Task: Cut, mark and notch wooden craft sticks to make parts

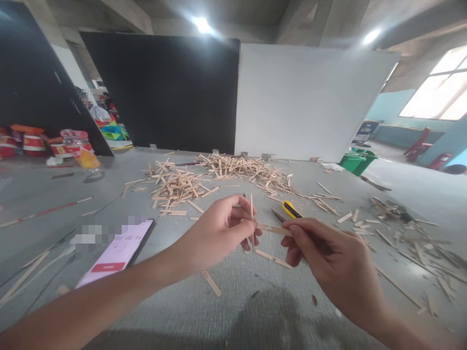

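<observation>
In the middle of the head view my left hand (233,223) pinches an upright wooden craft stick (251,206) between thumb and fingers. My right hand (321,248) grips a second craft stick (274,229), held roughly level, its left end meeting the upright one at my left fingertips. Whether the two are joined there I cannot tell. Below the hands lies a notched craft stick (273,258) on the grey table (189,311). Another loose stick (212,284) rests nearer to me. Just behind my right hand is a yellow-handled cutter (292,209), partly hidden by it.
Heaped craft sticks (178,184) spread across the table's back, with scraps (430,257) at the right. A phone (118,250) showing a timer lies by my left forearm. A bottle (85,158) stands far left. Black (175,92) and white panels (310,97) close off the back.
</observation>
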Motion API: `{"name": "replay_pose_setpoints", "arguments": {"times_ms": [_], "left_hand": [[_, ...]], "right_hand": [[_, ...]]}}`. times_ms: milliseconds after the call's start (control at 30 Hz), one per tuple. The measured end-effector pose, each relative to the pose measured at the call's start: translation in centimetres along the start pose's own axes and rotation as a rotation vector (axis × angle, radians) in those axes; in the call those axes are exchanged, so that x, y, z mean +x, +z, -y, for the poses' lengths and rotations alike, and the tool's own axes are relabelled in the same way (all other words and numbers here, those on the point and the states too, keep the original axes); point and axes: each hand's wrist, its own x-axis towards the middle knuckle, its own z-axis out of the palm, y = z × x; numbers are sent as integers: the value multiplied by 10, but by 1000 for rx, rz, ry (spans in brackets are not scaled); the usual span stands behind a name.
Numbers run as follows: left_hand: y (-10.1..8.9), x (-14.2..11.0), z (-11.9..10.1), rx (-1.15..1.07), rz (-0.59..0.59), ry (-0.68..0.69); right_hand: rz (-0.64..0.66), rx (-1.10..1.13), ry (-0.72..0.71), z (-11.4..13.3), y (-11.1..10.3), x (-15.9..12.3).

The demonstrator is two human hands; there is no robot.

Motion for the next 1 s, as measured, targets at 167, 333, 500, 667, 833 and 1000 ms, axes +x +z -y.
{"name": "replay_pose_setpoints", "arguments": {"times_ms": [167,333,500,667,833,1000], "left_hand": [[-1,0,5,9,-39,-18],[1,2,9,-22,-120,22],[7,6,18,-35,-160,9],[12,-3,16,78,-163,-179],[16,-13,10,149,-75,-198],[24,-12,17,66,-15,-70]], "right_hand": [[125,89,107,0,-1,0],[362,309,321,5,3,1],[456,505,472,9,9,0],[402,547,545,6,11,-1],[353,541,584,3,11,-1],[370,571,577,3,13,-4]]}}
